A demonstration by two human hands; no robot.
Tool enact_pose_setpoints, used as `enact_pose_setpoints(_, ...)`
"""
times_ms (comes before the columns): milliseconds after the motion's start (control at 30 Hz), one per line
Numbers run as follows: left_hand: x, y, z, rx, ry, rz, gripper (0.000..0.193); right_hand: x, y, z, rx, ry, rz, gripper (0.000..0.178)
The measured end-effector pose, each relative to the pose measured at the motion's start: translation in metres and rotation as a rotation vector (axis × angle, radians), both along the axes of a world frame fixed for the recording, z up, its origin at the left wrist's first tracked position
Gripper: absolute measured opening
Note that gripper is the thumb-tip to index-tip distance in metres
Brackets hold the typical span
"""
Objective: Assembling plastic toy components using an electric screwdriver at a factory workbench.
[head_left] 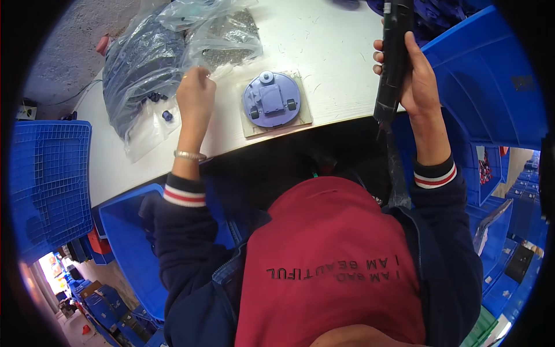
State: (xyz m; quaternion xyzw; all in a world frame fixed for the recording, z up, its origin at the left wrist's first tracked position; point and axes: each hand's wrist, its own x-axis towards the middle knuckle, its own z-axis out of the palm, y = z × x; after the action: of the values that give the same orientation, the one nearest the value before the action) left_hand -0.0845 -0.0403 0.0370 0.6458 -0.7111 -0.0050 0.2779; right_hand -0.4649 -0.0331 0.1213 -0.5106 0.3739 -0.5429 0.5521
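My left hand [196, 95] is closed in a pinch beside a clear plastic bag of small metal screws [231, 37]. Whatever its fingers hold is too small or blurred to make out. Upright at the table's right side, a long black electric screwdriver [394, 63] is gripped in my right hand [421, 81], fingers wrapped round it; its upper end runs out of view. Between my hands, a round purple wheeled chassis [272, 107] with small dark wheels lies on a square pale fixture plate [300, 118], touched by neither hand.
A large clear bag of dark parts [144, 52] spreads over the table's left, with a small dark blue piece [167, 116] on its plastic. Blue crates stand at left [49, 179], below the table edge [130, 231] and at right [491, 87]. Purple parts [442, 17] fill the far right corner.
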Motion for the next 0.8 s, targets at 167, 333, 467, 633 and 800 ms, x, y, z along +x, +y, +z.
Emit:
enact_pose_setpoints(167, -0.033, 0.058, 0.005, 0.353, 1.87, -0.177, 0.019, 0.012, 0.006, 0.005, 0.007, -0.597, 0.416, 0.059)
enact_pose_setpoints(333, -0.087, 0.11, 0.011, 0.735, 2.481, -0.234, 0.015, 0.061, 0.021, 0.024, -0.007, -0.577, 0.154, 0.063)
enact_pose_setpoints(467, -0.109, 0.122, 0.009, 0.873, 2.663, -0.288, 0.014, 0.096, 0.04, 0.04, -0.159, -0.843, 0.164, 0.065)
enact_pose_setpoints(633, -0.111, 0.124, 0.01, 0.941, 2.704, -0.34, 0.014, 0.106, 0.05, 0.04, -0.355, -0.829, 0.156, 0.072)
enact_pose_setpoints(800, -0.112, 0.125, 0.01, 0.964, 2.717, -0.38, 0.012, 0.109, 0.052, 0.034, -0.411, -0.809, 0.184, 0.073)
